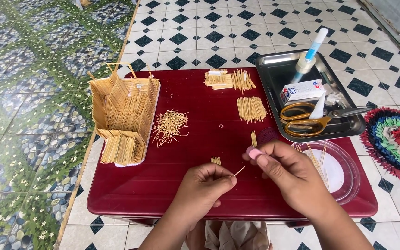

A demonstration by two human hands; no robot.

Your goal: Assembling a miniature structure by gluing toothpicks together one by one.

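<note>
My left hand pinches a thin wooden toothpick that sticks out toward the right. My right hand hovers just beside its tip, holding a small pink object between thumb and fingers. Both hands are over the near edge of a dark red table. A tiny bundle of short sticks lies just above my left hand. A half-built toothpick house stands on a white base at the table's left.
A loose toothpick pile and neat stick rows lie mid-table. A metal tray at right holds yellow-handled scissors, a glue box and a glue tube. A clear plastic lid holds sticks. A rag rug lies on the tiled floor.
</note>
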